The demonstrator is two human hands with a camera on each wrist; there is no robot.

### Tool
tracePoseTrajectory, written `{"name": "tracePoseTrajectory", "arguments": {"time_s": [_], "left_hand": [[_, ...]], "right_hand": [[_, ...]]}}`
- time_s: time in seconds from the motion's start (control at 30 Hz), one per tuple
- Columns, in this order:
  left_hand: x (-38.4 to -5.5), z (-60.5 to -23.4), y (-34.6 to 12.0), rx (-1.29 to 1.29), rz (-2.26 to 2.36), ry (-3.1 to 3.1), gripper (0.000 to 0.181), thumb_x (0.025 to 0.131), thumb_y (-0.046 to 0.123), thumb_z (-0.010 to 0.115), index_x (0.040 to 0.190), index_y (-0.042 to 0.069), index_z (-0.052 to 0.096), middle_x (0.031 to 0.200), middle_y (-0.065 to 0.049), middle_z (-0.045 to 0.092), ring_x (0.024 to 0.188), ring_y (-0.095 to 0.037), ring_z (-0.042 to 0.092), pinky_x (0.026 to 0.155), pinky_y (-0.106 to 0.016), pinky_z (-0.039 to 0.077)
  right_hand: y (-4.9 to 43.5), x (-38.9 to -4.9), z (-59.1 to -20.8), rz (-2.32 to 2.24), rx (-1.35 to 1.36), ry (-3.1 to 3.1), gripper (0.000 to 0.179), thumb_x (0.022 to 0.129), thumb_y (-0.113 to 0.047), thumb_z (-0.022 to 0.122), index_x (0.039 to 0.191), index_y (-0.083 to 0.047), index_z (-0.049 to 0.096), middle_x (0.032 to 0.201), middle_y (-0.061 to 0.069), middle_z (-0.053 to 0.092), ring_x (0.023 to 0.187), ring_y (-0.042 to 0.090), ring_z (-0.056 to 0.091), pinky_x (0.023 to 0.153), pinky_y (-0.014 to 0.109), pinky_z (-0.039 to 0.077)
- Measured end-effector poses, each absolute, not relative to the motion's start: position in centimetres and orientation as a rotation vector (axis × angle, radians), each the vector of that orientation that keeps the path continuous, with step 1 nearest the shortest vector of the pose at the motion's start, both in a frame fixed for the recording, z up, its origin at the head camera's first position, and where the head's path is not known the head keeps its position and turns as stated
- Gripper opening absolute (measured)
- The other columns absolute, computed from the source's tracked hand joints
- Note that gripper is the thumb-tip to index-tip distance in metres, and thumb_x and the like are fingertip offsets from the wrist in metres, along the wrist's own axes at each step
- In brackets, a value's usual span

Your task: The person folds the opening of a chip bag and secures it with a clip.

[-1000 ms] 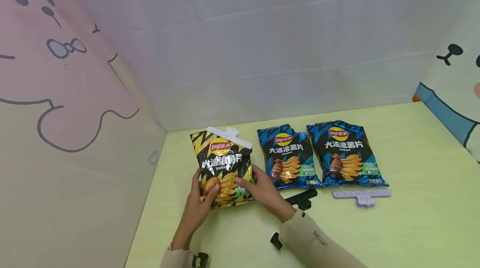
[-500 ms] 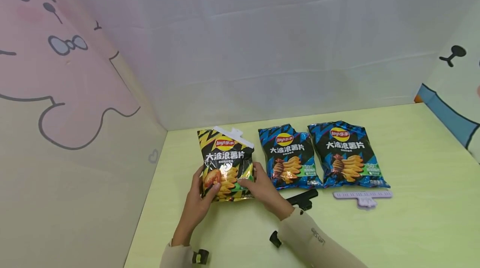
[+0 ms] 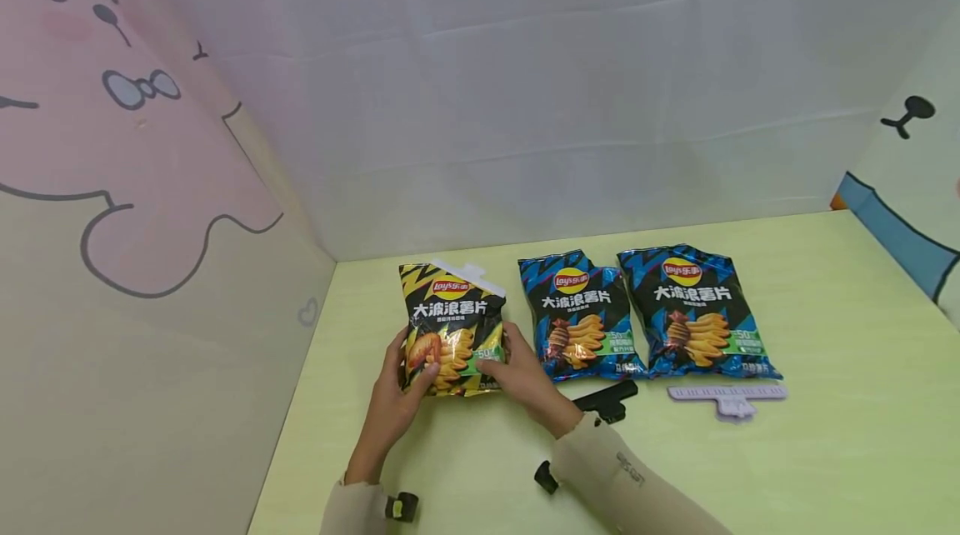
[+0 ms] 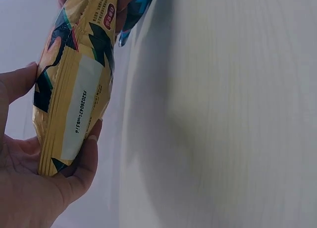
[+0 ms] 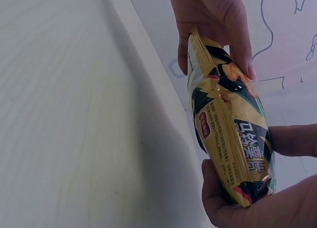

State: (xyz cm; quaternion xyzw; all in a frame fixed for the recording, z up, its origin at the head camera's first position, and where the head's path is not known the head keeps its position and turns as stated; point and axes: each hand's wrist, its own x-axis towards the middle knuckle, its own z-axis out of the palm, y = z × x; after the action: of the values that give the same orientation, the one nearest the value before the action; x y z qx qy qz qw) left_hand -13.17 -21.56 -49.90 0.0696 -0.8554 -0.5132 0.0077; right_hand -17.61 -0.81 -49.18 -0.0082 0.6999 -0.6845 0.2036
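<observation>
Both hands hold a yellow-and-black bag of potato chips at the left in the head view. My left hand grips its lower left corner, thumb on the front and fingers behind. At the lower right side, my right hand pinches it the same way. A white bag clip sits slanted across the bag's top right corner. From the left wrist view, the bag's bottom seam faces the camera, with a shadow on the table beside it. The right wrist view shows both hands at the bag's two ends.
Two blue chip bags with cut top corners lie side by side to the right. In front of them are a black bag clip, partly behind the right arm, and a lavender clip. Fabric walls border the table.
The yellow chip bag has shifted slightly right and turned straighter, and its bottom edge has moved farther from me. Both hands keep their hold. The blue bags and loose clips stay put.
</observation>
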Motion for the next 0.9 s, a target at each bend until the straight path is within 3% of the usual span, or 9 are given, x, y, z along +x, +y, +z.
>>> {"name": "tracePoseTrajectory", "arguments": {"time_s": [0.33,0.57,0.9], "left_hand": [[-13.9,-50.5,-21.8,0.246,-1.575,-2.706,0.08,0.096,0.039,0.068,0.16,0.019,0.024,0.154,-0.02,0.045,0.133,-0.037,0.053,0.113,-0.058,0.042],[-14.5,-50.6,-22.0,0.282,-1.562,-2.736,0.081,0.095,0.042,0.069,0.159,0.022,0.025,0.157,-0.019,0.04,0.138,-0.039,0.049,0.115,-0.058,0.04],[-15.1,-51.0,-22.4,0.253,-1.528,-2.756,0.079,0.095,0.041,0.068,0.159,0.024,0.025,0.156,-0.019,0.042,0.129,-0.038,0.055,0.109,-0.057,0.047]], "right_hand": [[-1.2,-17.7,-49.7,-1.92,-0.005,1.959,0.067,0.095,-0.007,0.065,0.151,-0.005,0.03,0.143,0.025,0.055,0.127,0.038,0.059,0.101,0.048,0.053],[-1.3,-18.0,-49.9,-1.917,0.018,1.958,0.065,0.095,-0.007,0.065,0.151,-0.005,0.033,0.146,0.023,0.053,0.129,0.036,0.057,0.105,0.049,0.05],[-1.4,-18.2,-50.2,-1.94,0.038,1.94,0.068,0.095,-0.004,0.065,0.154,-0.002,0.03,0.151,0.023,0.049,0.134,0.037,0.053,0.111,0.052,0.044]]}}
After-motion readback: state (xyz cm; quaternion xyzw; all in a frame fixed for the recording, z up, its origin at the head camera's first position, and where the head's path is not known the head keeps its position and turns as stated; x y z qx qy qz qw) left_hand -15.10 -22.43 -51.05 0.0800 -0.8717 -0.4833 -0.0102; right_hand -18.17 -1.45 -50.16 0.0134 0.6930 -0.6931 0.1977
